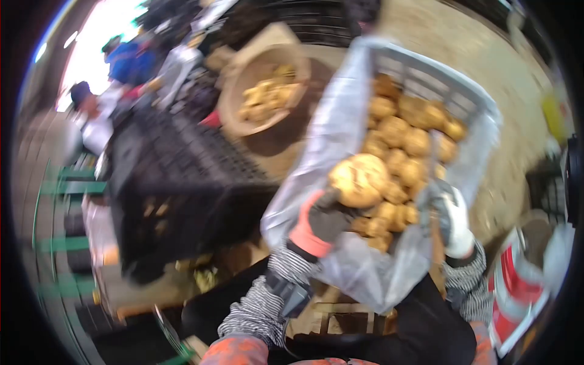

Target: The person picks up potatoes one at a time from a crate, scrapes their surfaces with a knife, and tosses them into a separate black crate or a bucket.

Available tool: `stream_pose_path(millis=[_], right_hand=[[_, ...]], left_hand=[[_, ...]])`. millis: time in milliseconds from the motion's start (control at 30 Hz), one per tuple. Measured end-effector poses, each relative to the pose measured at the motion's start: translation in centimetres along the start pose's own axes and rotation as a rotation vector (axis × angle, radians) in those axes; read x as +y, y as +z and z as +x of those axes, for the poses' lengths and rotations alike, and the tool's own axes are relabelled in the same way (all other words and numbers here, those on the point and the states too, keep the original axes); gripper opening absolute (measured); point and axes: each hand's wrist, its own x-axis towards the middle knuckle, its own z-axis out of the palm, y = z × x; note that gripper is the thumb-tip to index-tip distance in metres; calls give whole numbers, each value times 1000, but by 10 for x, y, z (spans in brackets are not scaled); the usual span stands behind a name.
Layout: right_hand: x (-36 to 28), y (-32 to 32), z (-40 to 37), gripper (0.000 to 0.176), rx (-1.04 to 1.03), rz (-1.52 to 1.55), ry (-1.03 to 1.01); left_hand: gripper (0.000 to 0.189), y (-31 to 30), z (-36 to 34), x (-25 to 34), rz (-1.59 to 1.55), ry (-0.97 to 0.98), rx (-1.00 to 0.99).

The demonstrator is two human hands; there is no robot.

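Note:
My left hand (328, 219), in a dark and coral-red glove, is closed on a large round potato (359, 180) with a pale yellow, marked face. It holds the potato over the near left part of a lined crate. My right hand (451, 216), in a white and grey glove, is wrapped round a knife (434, 149) whose narrow grey blade points away from me over the crate. Below that fist a brown handle end shows. Many whole potatoes (395, 131) fill the light blue-grey plastic crate (480, 97), and a whitish plastic sheet (325, 131) hangs over its sides.
Left of the crate stands a black plastic crate (182, 158). Beyond it a tan basin (234, 115) holds yellow pieces. Two people (131, 61) are at the far left. A red and white bag (517, 280) lies at my right, and a green metal frame (67, 243) stands at the left.

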Motion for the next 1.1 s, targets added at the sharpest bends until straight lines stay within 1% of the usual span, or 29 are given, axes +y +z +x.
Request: stream_pose_path(millis=[33, 67, 100, 133, 167, 200, 233, 267, 300, 333, 367, 400, 467, 500, 633, 700, 733, 800, 833, 867, 900, 933, 967, 1000, 1033, 1067, 1100], right_hand=[[12, -11, 6, 30, 45, -58, -2], [22, -16, 7, 28, 177, -32, -22], [27, -26, 14, 28, 227, -50, 1], [22, -19, 15, 25, 276, -54, 0], [16, -18, 17, 24, 152, -169, -18], [17, -16, 25, 26, 88, -231, -92], [16, -8, 26, 27, 96, -251, -120], [14, -1, 25, 28, 116, -274, -154], [14, 0, 24, 28, 86, -301, -171], [15, 0, 25, 29, 101, -288, -168], [16, 1, 28, 30, 110, -269, -169], [17, 1, 31, 29, 118, -301, -166], [24, -12, 45, 25, 121, -295, -189], [24, -14, 47, 23, 123, -293, -198], [27, -23, 56, 21, 232, -367, -262], [26, -30, 57, 21, 285, -384, -285], [28, -32, 56, 20, 308, -388, -298], [30, -34, 58, 20, 361, -382, -314], [32, -36, 58, 20, 388, -389, -304], [35, -34, 58, 20, 401, -390, -306], [35, -32, 58, 20, 404, -390, -316], [32, -36, 63, 20, 412, -379, -325], [32, -39, 65, 20, 414, -374, -328], [32, -40, 67, 20, 419, -366, -332], [32, -42, 69, 20, 420, -353, -337], [34, -44, 69, 19, 420, -344, -341], [36, -46, 70, 19, 417, -331, -342]], left_hand=[[65, 10, -26, 3, -62, 32, 40], [65, 3, -50, -2, -413, 75, -47], [62, 11, -78, 9, -313, 157, -10], [61, 25, -104, 21, -217, 222, 31], [65, 30, -132, 38, 50, 332, 127], [68, 32, -159, 55, 310, 409, 225], [75, 41, -184, 68, 542, 507, 353], [81, 39, -206, 73, 646, 618, 426], [83, 41, -231, 78, 794, 646, 546], [86, 44, -255, 86, 943, 671, 673], [85, 26, -274, 93, 1343, 904, 703], [85, 27, -292, 100, 1332, 950, 731], [82, 31, -325, 109, 1662, 1068, 921], [82, 31, -339, 111, 1641, 1097, 982], [81, 24, -383, 117, 1645, 1215, 1039], [80, 21, -403, 121, 1764, 1228, 985], [77, 22, -411, 121, 1822, 1267, 984], [71, 21, -430, 125, 2074, 1327, 1004], [57, 10, -437, 136, 2161, 1523, 994], [56, 7, -447, 152, 2183, 1559, 1032], [56, 4, -455, 176, 2084, 1718, 1054], [61, 5, -466, 211, 2088, 1737, 1177], [68, -5, -478, 251, 1997, 1662, 1313], [76, -8, -485, 299, 1998, 1801, 1514], [76, -17, -495, 353, 1738, 1758, 1619], [74, -35, -516, 408, 1688, 1858, 1569], [73, -44, -526, 448, 1039, 1723, 1405]])
